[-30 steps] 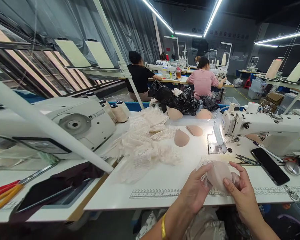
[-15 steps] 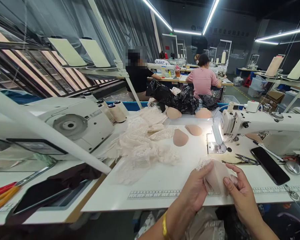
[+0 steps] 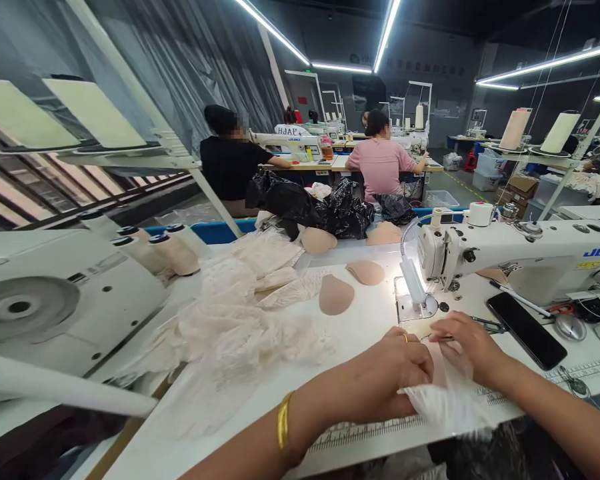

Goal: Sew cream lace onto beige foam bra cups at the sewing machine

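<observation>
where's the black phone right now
In the head view, the black phone lies at right, just beyond the right hand and in front of the nearer JUKI machine.

Grey curtains beside a barred window; tube lights overhead; dark far wall, faintly lettered.

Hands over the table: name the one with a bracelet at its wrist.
The left hand: a gold bracelet circles its wrist; the right hand shows none.

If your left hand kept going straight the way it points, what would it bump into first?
Beyond the pale fabric at its fingers, the left hand would probably meet the right hand first, though their depths are hard to compare.
</observation>
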Demonstrator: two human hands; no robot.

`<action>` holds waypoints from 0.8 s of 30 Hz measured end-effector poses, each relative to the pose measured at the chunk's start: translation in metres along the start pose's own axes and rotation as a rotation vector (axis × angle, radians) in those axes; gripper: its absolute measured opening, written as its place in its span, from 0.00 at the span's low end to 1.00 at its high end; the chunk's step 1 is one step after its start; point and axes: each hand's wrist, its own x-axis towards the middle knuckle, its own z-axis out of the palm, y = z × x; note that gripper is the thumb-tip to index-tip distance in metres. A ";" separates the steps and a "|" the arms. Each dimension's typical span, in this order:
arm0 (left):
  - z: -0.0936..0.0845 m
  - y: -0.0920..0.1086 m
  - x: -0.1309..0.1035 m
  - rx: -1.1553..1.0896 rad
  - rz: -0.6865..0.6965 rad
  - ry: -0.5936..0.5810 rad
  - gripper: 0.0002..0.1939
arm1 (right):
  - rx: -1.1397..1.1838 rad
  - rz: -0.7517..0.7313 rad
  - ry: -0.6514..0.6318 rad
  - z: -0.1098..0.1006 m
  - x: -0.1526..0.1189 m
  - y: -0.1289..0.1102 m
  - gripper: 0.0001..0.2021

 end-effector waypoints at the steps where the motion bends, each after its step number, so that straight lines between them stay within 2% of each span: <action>1: -0.004 -0.008 0.005 0.196 0.054 -0.038 0.11 | -0.127 -0.111 -0.046 -0.002 0.011 0.010 0.13; 3: -0.010 -0.025 0.016 0.411 0.095 -0.070 0.16 | -0.286 -0.234 -0.144 -0.005 0.029 0.025 0.15; 7: -0.020 -0.044 0.028 0.430 0.086 -0.095 0.23 | -0.330 -0.203 -0.190 -0.007 0.036 0.033 0.18; 12: -0.025 -0.044 0.026 0.411 0.044 -0.031 0.24 | -0.287 -0.113 -0.226 -0.015 0.025 0.031 0.22; 16: -0.024 -0.045 0.026 0.378 0.059 0.003 0.23 | -0.276 -0.024 -0.193 -0.014 0.025 0.035 0.18; 24: -0.025 -0.047 0.029 0.396 0.047 0.004 0.17 | -0.266 0.004 -0.126 -0.010 0.024 0.041 0.15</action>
